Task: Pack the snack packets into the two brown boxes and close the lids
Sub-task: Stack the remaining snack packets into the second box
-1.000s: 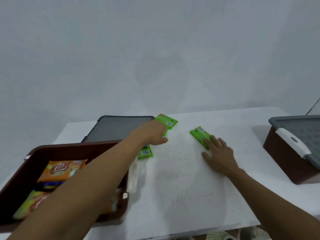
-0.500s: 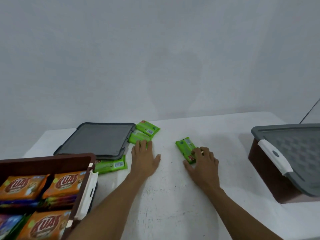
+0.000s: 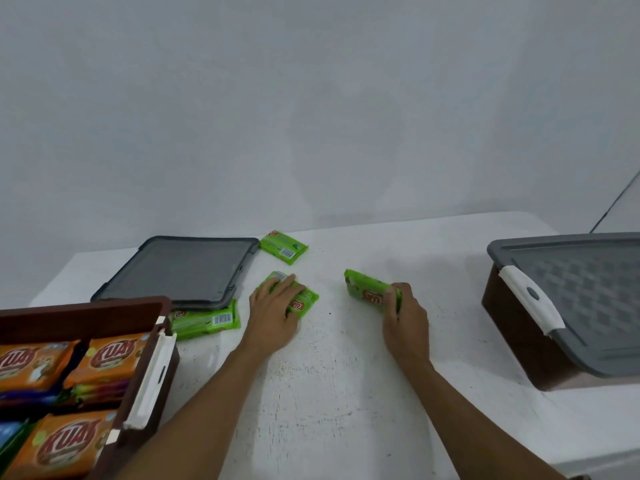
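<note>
An open brown box (image 3: 157,372) at the lower left holds several orange snack packets (image 3: 104,355). Its grey lid (image 3: 183,270) lies flat on the white table behind it. My left hand (image 3: 273,313) presses down on a green packet (image 3: 303,301) in the middle of the table, fingers curling over it. My right hand (image 3: 405,317) grips the near end of another green packet (image 3: 367,291), tilted up off the table. A third green packet (image 3: 284,247) lies beside the lid's far corner, and a fourth (image 3: 207,320) sits partly under the lid's near edge. The second brown box (image 3: 512,327) stands at the right with its grey lid (image 3: 585,296) on.
The white table (image 3: 329,393) ends at a plain grey wall behind. Its right front edge shows at the lower right corner. A white latch (image 3: 533,299) sits on the right box's near side, another on the left box (image 3: 149,382).
My left hand has closed over the middle green packet and my right hand has lifted the other packet by its end. The view has shifted left and down.
</note>
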Demonstrator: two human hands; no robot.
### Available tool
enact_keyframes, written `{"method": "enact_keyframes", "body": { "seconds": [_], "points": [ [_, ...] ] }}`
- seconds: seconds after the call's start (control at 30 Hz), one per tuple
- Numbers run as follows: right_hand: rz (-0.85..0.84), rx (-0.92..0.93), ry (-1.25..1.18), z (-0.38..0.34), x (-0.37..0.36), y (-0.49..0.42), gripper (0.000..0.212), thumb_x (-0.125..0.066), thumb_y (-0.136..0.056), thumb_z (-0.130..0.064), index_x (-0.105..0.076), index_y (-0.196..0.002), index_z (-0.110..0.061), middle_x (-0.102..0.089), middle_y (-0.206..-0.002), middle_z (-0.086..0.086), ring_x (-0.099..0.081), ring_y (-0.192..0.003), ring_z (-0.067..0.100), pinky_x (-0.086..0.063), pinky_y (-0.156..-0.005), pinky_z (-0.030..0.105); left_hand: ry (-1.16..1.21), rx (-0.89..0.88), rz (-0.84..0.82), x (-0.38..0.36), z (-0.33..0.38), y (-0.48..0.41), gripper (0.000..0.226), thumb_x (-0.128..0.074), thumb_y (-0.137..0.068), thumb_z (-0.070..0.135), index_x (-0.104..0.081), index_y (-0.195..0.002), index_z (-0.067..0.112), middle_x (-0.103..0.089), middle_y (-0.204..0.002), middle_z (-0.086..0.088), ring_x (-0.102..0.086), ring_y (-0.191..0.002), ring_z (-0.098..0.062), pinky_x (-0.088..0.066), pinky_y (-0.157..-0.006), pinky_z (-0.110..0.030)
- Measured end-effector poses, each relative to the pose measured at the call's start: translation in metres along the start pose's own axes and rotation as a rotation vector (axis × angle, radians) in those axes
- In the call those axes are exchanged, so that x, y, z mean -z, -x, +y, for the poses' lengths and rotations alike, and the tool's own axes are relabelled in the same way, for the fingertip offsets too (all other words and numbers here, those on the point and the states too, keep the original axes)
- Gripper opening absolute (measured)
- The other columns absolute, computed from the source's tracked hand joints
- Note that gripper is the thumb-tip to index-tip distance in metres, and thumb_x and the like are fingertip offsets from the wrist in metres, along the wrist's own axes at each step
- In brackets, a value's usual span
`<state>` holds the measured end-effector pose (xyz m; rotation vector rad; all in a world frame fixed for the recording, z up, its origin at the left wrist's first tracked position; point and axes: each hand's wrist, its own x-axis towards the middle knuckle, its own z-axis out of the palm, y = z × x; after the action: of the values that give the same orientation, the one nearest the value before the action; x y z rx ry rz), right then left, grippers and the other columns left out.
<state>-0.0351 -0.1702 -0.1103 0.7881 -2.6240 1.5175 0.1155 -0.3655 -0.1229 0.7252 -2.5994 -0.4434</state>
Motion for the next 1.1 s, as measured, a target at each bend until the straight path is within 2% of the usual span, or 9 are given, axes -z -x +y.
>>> {"method": "enact_keyframes", "body": {
  "seconds": [0.13, 0.3, 0.4, 0.5, 0.6, 0.7, 0.87, 0.97, 1.1],
  "points": [
    [0.041, -0.045, -0.065, 0.003, 0.003, -0.001, 0.019, -0.039, -0.103, -0.025, -0.053, -0.093, -0.018, -0.060, -0.062, -0.002, -0.054, -0.050, 0.015, -0.034, -0.041, 0.023, -0.044, -0.040, 0.046, -0.001, 0.001, 0.003, 0.048, -0.045, -0.083, 0.025, -0.058, -0.129, 0.024, -0.051, -0.141, 0.005, -0.038, -0.126, -0.019, -0.019, -0.092, -0.033],
    [0.013, -0.048, -0.052, 0.004, 0.000, -0.002, 0.019, -0.041, -0.102, -0.024, -0.055, -0.092, -0.016, -0.064, -0.074, 0.000, -0.059, -0.060, 0.009, -0.036, -0.046, 0.020, -0.131, -0.140, 0.153, -0.004, 0.001, 0.006, 0.038, -0.039, -0.094, 0.043, -0.063, -0.110, 0.019, -0.062, -0.108, 0.005, -0.054, -0.102, -0.018, -0.027, -0.096, -0.040],
    [0.009, -0.044, -0.044, 0.008, -0.004, -0.004, 0.014, -0.045, -0.100, -0.025, -0.056, -0.096, -0.017, -0.067, -0.084, 0.002, -0.065, -0.075, 0.015, -0.049, -0.055, 0.031, -0.036, -0.074, 0.164, 0.007, 0.010, 0.003, 0.044, -0.030, -0.098, 0.046, -0.062, -0.097, 0.016, -0.063, -0.089, 0.002, -0.057, -0.074, -0.021, -0.045, -0.069, -0.037],
    [-0.020, -0.062, -0.012, 0.011, -0.007, -0.005, 0.009, -0.056, -0.094, -0.029, -0.056, -0.101, -0.024, -0.066, -0.094, 0.002, -0.066, -0.085, 0.018, -0.058, -0.067, 0.039, 0.012, 0.037, 0.129, 0.020, 0.014, -0.012, 0.041, -0.031, -0.102, 0.044, -0.056, -0.084, 0.017, -0.062, -0.073, 0.000, -0.057, -0.063, -0.024, -0.045, -0.054, -0.036],
    [-0.034, -0.044, 0.024, 0.011, -0.008, -0.005, 0.016, -0.061, -0.089, -0.032, -0.055, -0.103, -0.028, -0.065, -0.097, 0.001, -0.064, -0.086, 0.017, -0.058, -0.070, 0.041, 0.238, 0.168, 0.004, 0.023, 0.005, -0.024, 0.030, -0.041, -0.103, 0.027, -0.058, -0.080, 0.017, -0.065, -0.078, -0.003, -0.061, -0.072, -0.024, -0.047, -0.059, -0.034],
    [-0.030, -0.046, 0.015, 0.009, -0.007, -0.005, 0.018, -0.061, -0.086, -0.031, -0.053, -0.103, -0.031, -0.065, -0.098, 0.000, -0.063, -0.089, 0.017, -0.058, -0.073, 0.042, 0.329, 0.248, 0.027, 0.016, 0.003, -0.017, 0.026, -0.042, -0.101, 0.017, -0.068, -0.099, 0.014, -0.070, -0.095, -0.006, -0.063, -0.086, -0.019, -0.053, -0.073, -0.035],
    [-0.048, -0.036, 0.023, 0.007, -0.006, -0.003, 0.026, -0.062, -0.084, -0.033, -0.051, -0.106, -0.038, -0.065, -0.100, -0.002, -0.064, -0.088, 0.016, -0.058, -0.070, 0.038, 0.271, 0.169, 0.089, 0.007, 0.008, 0.006, 0.031, -0.057, -0.089, 0.033, -0.065, -0.117, 0.023, -0.065, -0.109, 0.004, -0.050, -0.105, -0.016, -0.041, -0.093, -0.039],
    [-0.030, 0.039, 0.031, 0.004, -0.002, -0.001, 0.023, -0.061, -0.090, -0.023, -0.058, -0.110, -0.032, -0.063, -0.093, -0.005, -0.061, -0.080, 0.012, -0.049, -0.065, 0.027, 0.186, 0.033, 0.045, 0.003, 0.007, 0.012, 0.041, -0.061, -0.081, 0.042, -0.065, -0.119, 0.027, -0.056, -0.119, 0.009, -0.046, -0.102, -0.012, -0.045, -0.088, -0.038],
    [0.064, 0.026, 0.042, 0.004, -0.002, -0.002, 0.011, -0.054, -0.097, -0.021, -0.064, -0.102, -0.020, -0.060, -0.089, 0.003, -0.054, -0.073, 0.013, -0.034, -0.057, 0.017, 0.086, 0.051, 0.143, 0.003, 0.012, 0.012, 0.031, -0.065, -0.086, 0.044, -0.069, -0.106, 0.020, -0.045, -0.111, 0.006, -0.052, -0.081, -0.014, -0.052, -0.059, -0.034]
  ]
}}
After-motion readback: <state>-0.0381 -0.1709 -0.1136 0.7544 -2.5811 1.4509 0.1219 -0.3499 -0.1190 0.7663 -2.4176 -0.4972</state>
